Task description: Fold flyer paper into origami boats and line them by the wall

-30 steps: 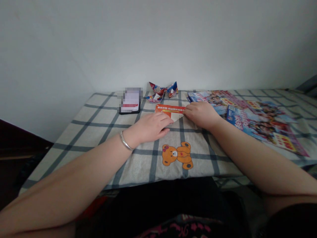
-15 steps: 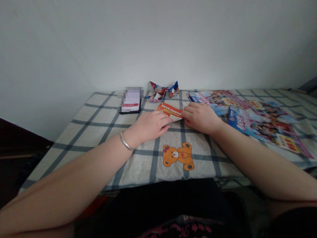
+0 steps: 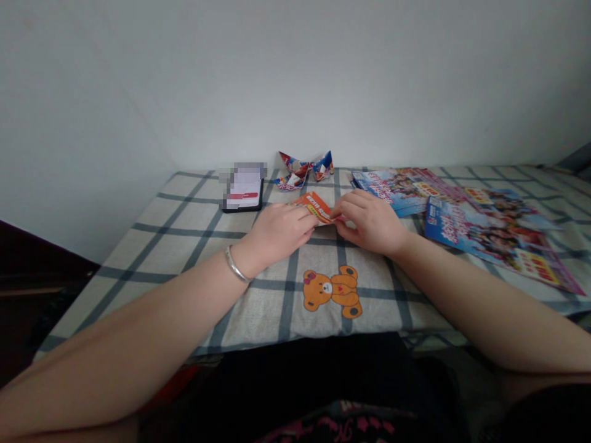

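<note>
Between my hands is a small orange printed paper (image 3: 316,204), partly hidden by my fingers and folded or bent on its right side. My left hand (image 3: 284,231) rests over its left end, fingers closed on it, with a silver bangle at the wrist. At its right end my right hand (image 3: 367,220) pinches the corner between thumb and fingers. Just behind the paper stand two folded paper pieces (image 3: 295,172) in red and blue print, with pointed tips.
A phone (image 3: 244,187) with a lit, blurred screen lies at the back left. Several printed flyers (image 3: 496,237) spread over the right side. The checked tablecloth (image 3: 194,246) has a bear print (image 3: 332,290) near the front edge. A white wall (image 3: 295,74) borders the back.
My right fingers have drawn the paper's right end in, so less of it shows and it looks more slanted. My left hand has stayed almost in place.
</note>
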Demonstrator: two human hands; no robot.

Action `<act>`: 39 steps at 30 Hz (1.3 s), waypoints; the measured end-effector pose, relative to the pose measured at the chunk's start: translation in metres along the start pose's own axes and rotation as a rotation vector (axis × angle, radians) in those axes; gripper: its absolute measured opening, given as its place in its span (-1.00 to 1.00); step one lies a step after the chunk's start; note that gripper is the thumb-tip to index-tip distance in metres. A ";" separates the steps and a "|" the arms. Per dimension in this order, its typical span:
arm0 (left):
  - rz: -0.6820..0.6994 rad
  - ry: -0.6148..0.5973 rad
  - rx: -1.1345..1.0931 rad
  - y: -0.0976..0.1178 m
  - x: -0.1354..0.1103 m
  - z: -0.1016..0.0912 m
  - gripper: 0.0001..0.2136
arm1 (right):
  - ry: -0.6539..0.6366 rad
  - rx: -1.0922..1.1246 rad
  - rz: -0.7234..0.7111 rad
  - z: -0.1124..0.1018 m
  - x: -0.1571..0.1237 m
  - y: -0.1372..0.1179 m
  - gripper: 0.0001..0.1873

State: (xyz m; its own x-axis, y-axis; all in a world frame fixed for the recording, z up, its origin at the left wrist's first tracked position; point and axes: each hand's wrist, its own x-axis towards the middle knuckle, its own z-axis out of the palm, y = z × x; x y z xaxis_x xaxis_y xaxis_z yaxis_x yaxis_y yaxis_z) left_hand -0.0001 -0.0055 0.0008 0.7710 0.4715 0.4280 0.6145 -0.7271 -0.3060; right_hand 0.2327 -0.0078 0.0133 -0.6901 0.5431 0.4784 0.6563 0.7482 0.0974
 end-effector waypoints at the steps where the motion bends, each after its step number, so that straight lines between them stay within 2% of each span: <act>1: -0.013 0.003 0.003 0.000 0.000 0.000 -0.87 | 0.015 0.023 0.013 -0.001 0.000 0.001 -0.76; 5: -0.048 0.045 -0.007 0.002 -0.001 0.001 -0.86 | 0.012 0.094 -0.006 0.000 -0.002 0.005 -0.66; 9: -0.079 0.067 -0.044 0.002 -0.002 0.000 -0.85 | -0.007 0.126 0.020 0.002 -0.003 0.009 -0.66; 15: -0.189 0.064 -0.100 0.001 -0.003 0.001 -0.85 | -0.024 0.144 0.080 0.006 -0.004 0.017 -0.84; 19: -0.236 0.079 -0.172 -0.001 -0.004 0.002 -0.86 | -0.010 0.171 0.087 0.006 -0.004 0.020 -0.83; 22: -0.305 0.099 -0.323 -0.003 -0.004 0.003 -0.89 | 0.033 0.220 0.104 0.006 -0.004 0.019 -0.87; 26: -0.407 0.152 -0.728 -0.006 -0.004 0.010 -0.86 | 0.150 0.290 0.193 0.005 -0.003 0.018 -0.84; 28: -0.421 0.178 -0.908 -0.007 -0.004 0.014 -0.81 | 0.199 0.280 0.246 0.006 -0.003 0.018 -0.73; 31: -0.439 0.196 -1.050 -0.008 -0.003 0.020 -0.76 | 0.218 0.304 0.301 0.010 -0.003 0.021 -0.51; 35: -0.429 0.170 -1.125 -0.010 -0.001 0.024 -0.73 | 0.205 0.537 0.389 0.020 -0.004 0.027 -0.22; 37: -0.416 0.147 -1.163 -0.010 -0.001 0.026 -0.70 | 0.181 0.619 0.418 0.023 -0.004 0.029 -0.25; 39: -0.412 0.126 -1.189 -0.011 -0.001 0.027 -0.69 | 0.127 0.669 0.403 0.024 -0.004 0.029 -0.44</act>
State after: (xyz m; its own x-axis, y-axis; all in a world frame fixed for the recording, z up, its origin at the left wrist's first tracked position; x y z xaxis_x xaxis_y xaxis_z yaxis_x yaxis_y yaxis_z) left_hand -0.0032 0.0158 -0.0192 0.4971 0.7663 0.4070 0.2257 -0.5671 0.7921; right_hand 0.2471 0.0215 -0.0069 -0.3713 0.8036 0.4651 0.4975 0.5952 -0.6311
